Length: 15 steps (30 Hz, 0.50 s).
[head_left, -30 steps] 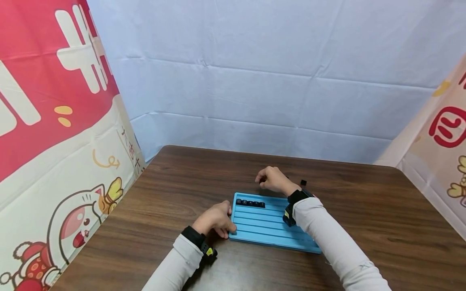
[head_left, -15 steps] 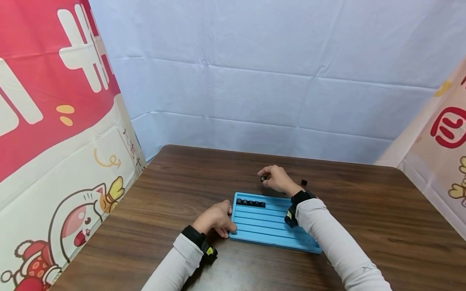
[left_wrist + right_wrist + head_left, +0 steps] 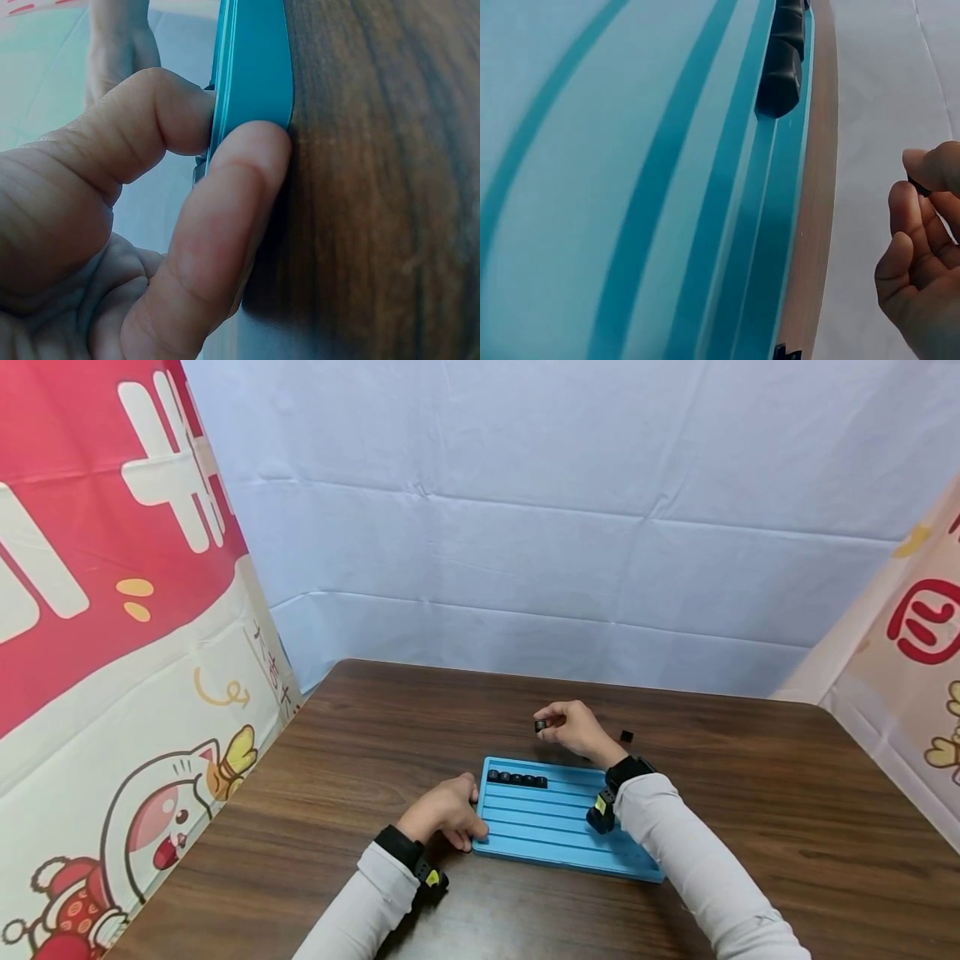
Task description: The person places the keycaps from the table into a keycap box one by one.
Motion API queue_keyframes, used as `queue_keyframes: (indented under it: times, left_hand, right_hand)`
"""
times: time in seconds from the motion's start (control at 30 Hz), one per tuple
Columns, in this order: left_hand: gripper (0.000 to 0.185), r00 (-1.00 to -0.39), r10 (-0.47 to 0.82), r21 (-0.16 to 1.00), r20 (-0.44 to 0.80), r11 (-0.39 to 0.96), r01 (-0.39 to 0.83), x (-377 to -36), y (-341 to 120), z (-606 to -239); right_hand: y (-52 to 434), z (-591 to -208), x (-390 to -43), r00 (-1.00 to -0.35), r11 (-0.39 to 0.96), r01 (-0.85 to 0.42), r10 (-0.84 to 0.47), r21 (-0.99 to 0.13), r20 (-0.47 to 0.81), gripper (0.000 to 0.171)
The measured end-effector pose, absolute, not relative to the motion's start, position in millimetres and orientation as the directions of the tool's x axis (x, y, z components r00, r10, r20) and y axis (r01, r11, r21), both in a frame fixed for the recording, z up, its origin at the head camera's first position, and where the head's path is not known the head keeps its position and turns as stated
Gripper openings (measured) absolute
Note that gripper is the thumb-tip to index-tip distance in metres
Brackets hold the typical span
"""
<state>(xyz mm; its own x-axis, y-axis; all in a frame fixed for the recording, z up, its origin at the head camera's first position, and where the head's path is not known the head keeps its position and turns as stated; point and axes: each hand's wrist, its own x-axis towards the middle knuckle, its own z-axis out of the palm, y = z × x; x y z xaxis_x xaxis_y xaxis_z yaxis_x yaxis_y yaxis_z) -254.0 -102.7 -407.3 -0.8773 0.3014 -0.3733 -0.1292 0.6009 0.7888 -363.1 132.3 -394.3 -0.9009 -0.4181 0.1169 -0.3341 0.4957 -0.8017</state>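
Observation:
A light blue tray (image 3: 551,837) with raised parallel ridges lies on the table. Along its far ridge, at the left end, stands a row of several black keycaps (image 3: 516,779), seen close up as dark keycaps (image 3: 780,79) in the right wrist view. My left hand (image 3: 446,810) grips the tray's left edge; the left wrist view has the thumb on top and a finger against the side wall (image 3: 259,67). Beyond the tray's far edge, my right hand (image 3: 576,729) pinches a black keycap (image 3: 540,726) between thumb and fingers, raised off the table.
A loose black keycap (image 3: 626,737) lies on the brown wooden table (image 3: 720,777), right of my right hand. A pale cloth backdrop (image 3: 480,560) hangs behind the far edge, with printed banners (image 3: 150,693) at the sides.
My right hand has drawn slightly rightward, and the keycap in its fingertips has come into clear view. My left hand and the tray stay where they were.

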Motion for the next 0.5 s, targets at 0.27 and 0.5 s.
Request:
queue_keyframes:
  times: [0.27, 0.5]
  left_hand:
    - [0.039, -0.878, 0.311, 0.794, -0.363, 0.596, -0.118, -254.4, -102.2, -407.4]
    - [0.039, -0.879, 0.306, 0.794, -0.365, 0.596, -0.122, -254.8, -101.4, -408.3]
  right_hand:
    - [134.5, -393.5, -360.4, -0.925, 0.446, -0.261, -0.369, -0.856, 0.09, 0.022]
    - [137.0, -397.1, -359.2, -0.921, 0.49, -0.271, -0.383, -0.828, 0.074, 0.02]
